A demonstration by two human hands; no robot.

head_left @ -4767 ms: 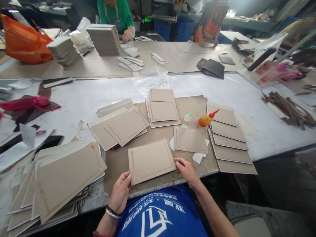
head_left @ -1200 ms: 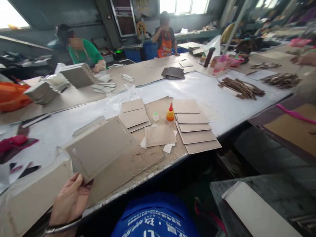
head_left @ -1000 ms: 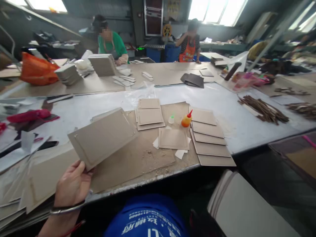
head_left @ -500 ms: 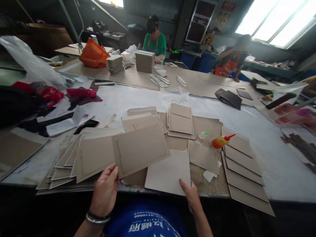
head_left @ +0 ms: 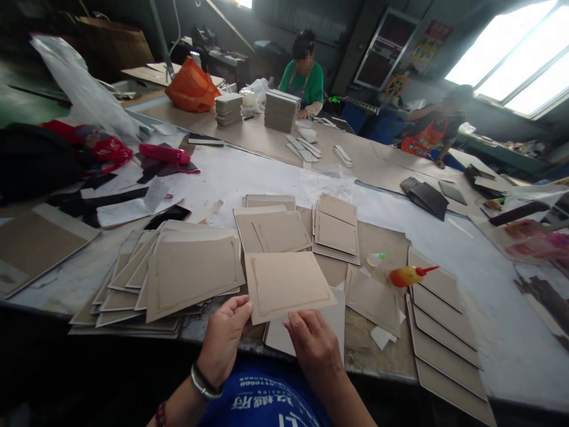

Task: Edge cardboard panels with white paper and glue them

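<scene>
Between both hands I hold a tan cardboard sheet (head_left: pixel 288 281) with a line of glue near its edges. My left hand (head_left: pixel 229 329) pinches its lower left corner. The fingers of my right hand (head_left: pixel 313 338) are closed on its lower edge. Beneath the sheet lies a paler board (head_left: pixel 280 338), partly covered. To the left is a fanned stack of glued cardboard sheets (head_left: pixel 191 270). Smaller cardboard pieces (head_left: pixel 336 228) lie beyond the held sheet. On the right rest an orange glue bottle (head_left: pixel 406 276) with a red tip and a row of overlapping boards (head_left: pixel 444 326).
Across the table, a person in green (head_left: pixel 306 80) sits behind stacked boards (head_left: pixel 281 111). Another person in an orange apron (head_left: pixel 422 139) leans on the table at right. An orange bag (head_left: pixel 193 86), a pink pouch (head_left: pixel 164 154) and dark sheets (head_left: pixel 424 197) lie around.
The sheet in my left hand has moved right, over the pale board. My right hand has left the pale board's edge and now grips the sheet's lower edge. The view has shifted.
</scene>
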